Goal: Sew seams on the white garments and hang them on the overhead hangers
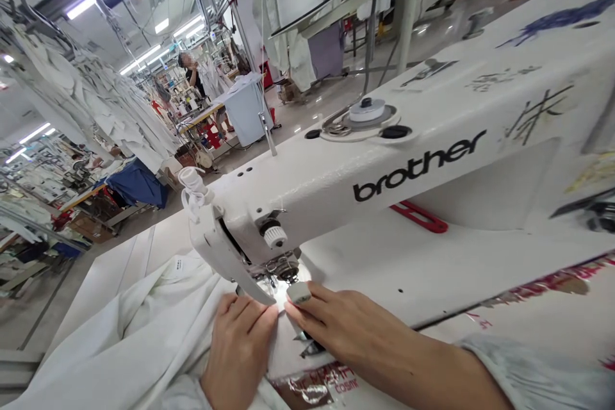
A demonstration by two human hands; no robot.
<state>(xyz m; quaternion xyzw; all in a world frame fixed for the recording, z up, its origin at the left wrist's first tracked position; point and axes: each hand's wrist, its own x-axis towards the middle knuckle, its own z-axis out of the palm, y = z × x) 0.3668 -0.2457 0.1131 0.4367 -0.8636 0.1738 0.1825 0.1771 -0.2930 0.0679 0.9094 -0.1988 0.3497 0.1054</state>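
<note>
A white brother sewing machine (307, 192) stands across the view, its needle area (283, 275) lit. Just left of the presser foot, my left hand (243, 339) has its fingers closed and pressed on a white garment (139, 327), which spreads over the table to the left. My right hand (331, 323) is closed at the right of the needle, thumb and finger together. A small off-white piece (298, 293) sits at its fingertips; whether a finger wrap or cloth, I cannot tell. Dark pointed metal blades (312, 347) show beneath that hand, partly hidden.
A red flat tool (420, 216) lies on the machine bed under the arm. A bobbin winder (368, 112) is on top. Behind are hanging white garments (96, 77), a blue cloth (134, 182) and a person (195, 77) at another table.
</note>
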